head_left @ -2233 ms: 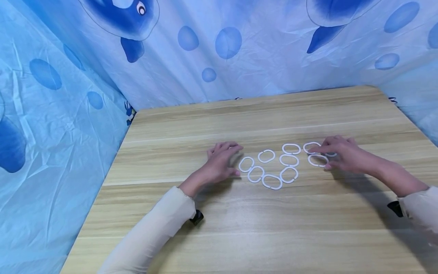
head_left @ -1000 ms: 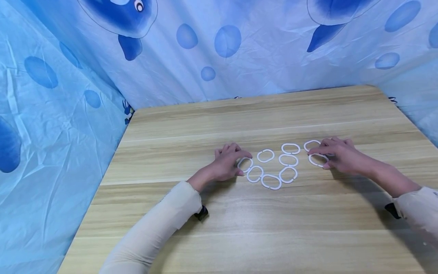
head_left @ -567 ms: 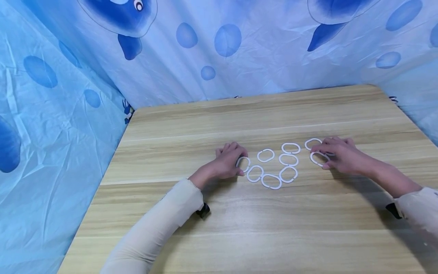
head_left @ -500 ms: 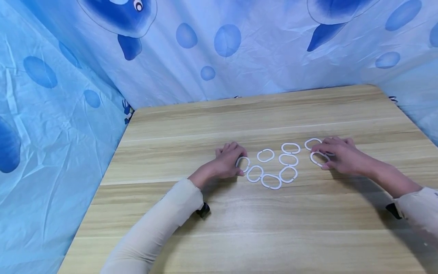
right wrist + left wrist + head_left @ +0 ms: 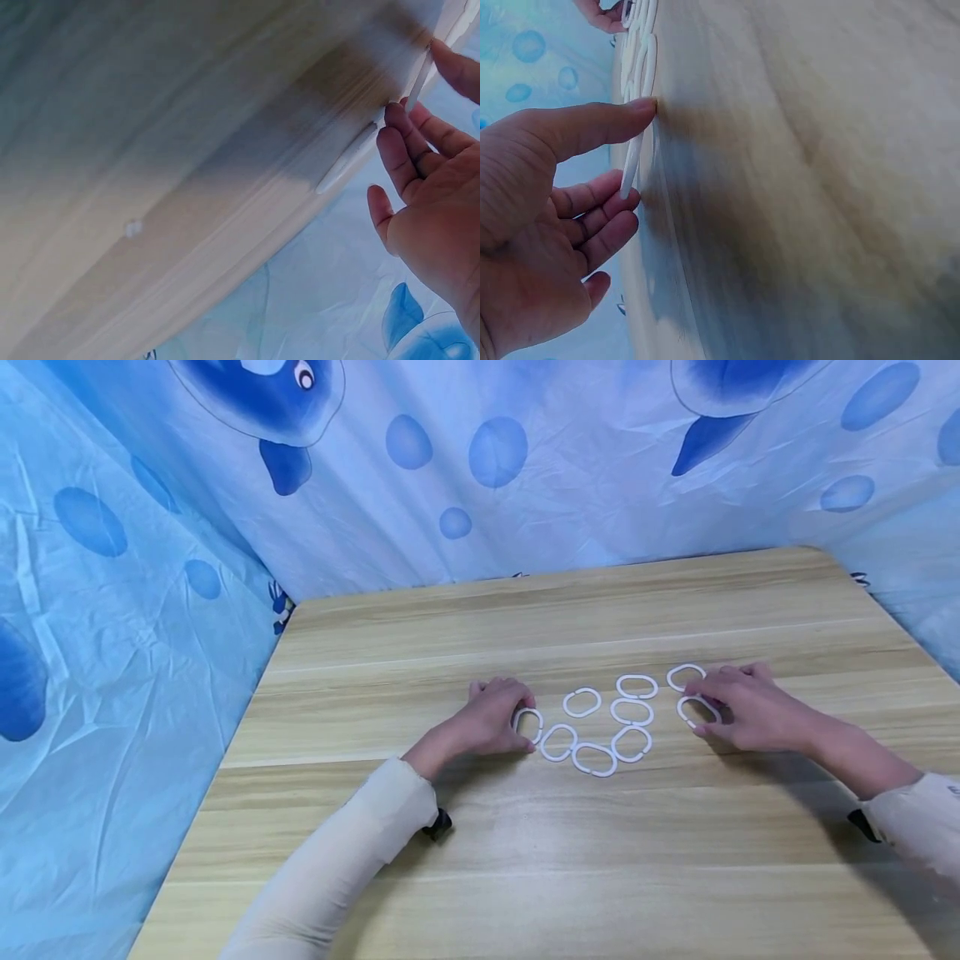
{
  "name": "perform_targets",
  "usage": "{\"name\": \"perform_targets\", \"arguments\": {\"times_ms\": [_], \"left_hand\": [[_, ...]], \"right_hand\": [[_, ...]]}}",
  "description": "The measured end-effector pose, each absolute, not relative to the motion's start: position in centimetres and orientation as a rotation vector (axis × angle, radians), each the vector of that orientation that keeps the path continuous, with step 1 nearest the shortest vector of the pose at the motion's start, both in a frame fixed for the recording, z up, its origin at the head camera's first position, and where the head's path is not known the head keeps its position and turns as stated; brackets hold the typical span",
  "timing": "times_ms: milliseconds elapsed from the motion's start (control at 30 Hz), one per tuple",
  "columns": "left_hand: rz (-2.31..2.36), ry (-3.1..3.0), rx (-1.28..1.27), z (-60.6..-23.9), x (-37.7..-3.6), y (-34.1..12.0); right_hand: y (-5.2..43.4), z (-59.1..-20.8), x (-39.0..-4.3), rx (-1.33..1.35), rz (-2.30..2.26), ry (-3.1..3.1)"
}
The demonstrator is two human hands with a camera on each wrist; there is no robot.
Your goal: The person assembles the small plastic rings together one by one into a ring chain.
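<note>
Several white oval rings [image 5: 632, 711] lie in a cluster on the wooden table [image 5: 525, 868]. My left hand [image 5: 519, 722] is at the cluster's left end. Its thumb and fingers pinch the leftmost ring [image 5: 538, 727]. In the left wrist view that ring [image 5: 632, 161] sits between the thumb and fingers of my left hand [image 5: 639, 150]. My right hand [image 5: 701, 711] is at the right end, with thumb and forefinger round another ring [image 5: 683, 713]. In the right wrist view the ring [image 5: 420, 75] stands between thumb and fingertips of my right hand [image 5: 416, 81]. A further ring [image 5: 346, 159] lies flat beside the fingers.
A blue curtain [image 5: 135, 610] printed with cartoon sea animals hangs round the table's left and far sides. Bare wood stretches from the rings to the near edge [image 5: 525, 935]. One ring [image 5: 685, 676] lies just beyond my right hand.
My left hand has moved right to the leftmost ring, closed thumb and fingers on it and drawn it slightly left. My right hand stays at its ring, the thumb now under it.
</note>
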State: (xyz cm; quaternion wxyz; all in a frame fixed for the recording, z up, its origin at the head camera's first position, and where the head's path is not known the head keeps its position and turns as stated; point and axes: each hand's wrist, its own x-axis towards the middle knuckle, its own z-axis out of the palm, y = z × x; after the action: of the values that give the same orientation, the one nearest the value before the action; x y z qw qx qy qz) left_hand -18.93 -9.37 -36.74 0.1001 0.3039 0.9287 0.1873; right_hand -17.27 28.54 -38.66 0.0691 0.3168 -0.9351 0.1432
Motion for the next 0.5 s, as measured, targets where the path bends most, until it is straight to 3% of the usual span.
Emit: {"name": "perform_targets", "arguments": {"times_ms": [500], "left_hand": [[0.58,2.827,0.906,-36.9,-18.0,-10.0]], "right_hand": [[26.9,-38.0,-17.8,0.949,0.459,-2.636]]}}
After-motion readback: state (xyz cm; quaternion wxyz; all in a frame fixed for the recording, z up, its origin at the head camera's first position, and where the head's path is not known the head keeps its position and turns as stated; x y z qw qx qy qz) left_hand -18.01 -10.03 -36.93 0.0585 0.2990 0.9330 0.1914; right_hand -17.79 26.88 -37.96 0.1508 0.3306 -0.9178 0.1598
